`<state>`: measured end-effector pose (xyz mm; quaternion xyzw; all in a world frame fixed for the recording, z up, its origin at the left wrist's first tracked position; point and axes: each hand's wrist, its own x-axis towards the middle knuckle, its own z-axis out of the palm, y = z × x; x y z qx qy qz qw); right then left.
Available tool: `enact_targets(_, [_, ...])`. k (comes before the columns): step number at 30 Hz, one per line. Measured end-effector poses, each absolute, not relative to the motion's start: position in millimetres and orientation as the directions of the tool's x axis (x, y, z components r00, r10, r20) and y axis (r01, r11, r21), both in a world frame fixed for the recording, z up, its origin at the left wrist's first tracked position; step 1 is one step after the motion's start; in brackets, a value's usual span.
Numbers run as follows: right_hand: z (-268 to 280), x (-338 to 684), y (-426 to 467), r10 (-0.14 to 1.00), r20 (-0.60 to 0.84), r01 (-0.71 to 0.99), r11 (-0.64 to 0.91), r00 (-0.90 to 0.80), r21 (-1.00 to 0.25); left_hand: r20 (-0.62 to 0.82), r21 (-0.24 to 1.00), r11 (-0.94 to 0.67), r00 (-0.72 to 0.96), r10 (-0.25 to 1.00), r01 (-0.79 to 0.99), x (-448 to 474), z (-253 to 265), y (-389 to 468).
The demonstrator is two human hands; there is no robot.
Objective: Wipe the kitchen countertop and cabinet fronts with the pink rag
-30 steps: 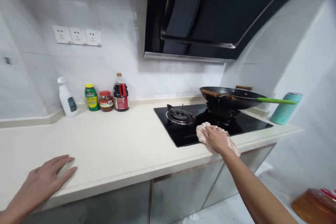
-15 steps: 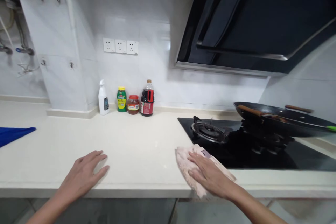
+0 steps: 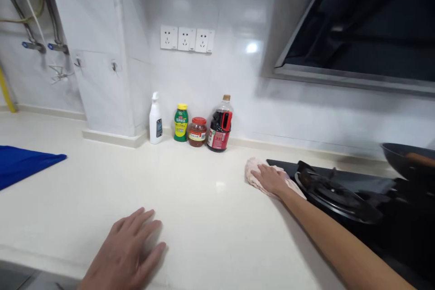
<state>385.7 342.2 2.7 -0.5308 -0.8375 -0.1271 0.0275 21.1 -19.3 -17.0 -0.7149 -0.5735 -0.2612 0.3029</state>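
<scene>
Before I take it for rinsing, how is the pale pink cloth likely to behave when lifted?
The pink cloth would likely droop, given its soft folds and uneven outline under the right hand. It may feel light, looking like thin fabric, though dampness can't be told.

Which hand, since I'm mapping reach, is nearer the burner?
Right. The right hand lies on a pink cloth just left of the burner; the left hand is much farther left, over the counter.

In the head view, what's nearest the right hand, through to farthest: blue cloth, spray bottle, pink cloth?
1. Pink cloth: under the right hand.
2. Spray bottle: left, near the wall.
3. Blue cloth: at the far left.
</scene>
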Motion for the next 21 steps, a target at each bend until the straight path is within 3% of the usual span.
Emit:
enact_targets(6, [8.9,301.7,371.8,0.952,0.119,0.96,0.279,-0.281,0.034,0.725,-0.079,-0.181,0.181,0.665,0.98,22.1,-16.0,-18.7])
enact_targets(11, [16.4,214.7,328.5,0.893,0.058,0.891,0.449,-0.446,-0.059,0.76,-0.011,-0.167,0.117,0.639,0.986,24.5,-17.0,-19.0])
enact_targets(16, [31.7,154.4,225.3,0.698,0.012,0.691,0.712,-0.716,-0.126,0.765,0.095,-0.048,-0.042,0.643,0.994,23.2,-19.7,-21.8])
enact_targets(21, [29.3,176.6,128.8,0.37,0.032,0.355,0.91,-0.929,-0.213,0.693,0.243,0.035,-0.199,0.693,0.969,17.3,-23.8,-24.2])
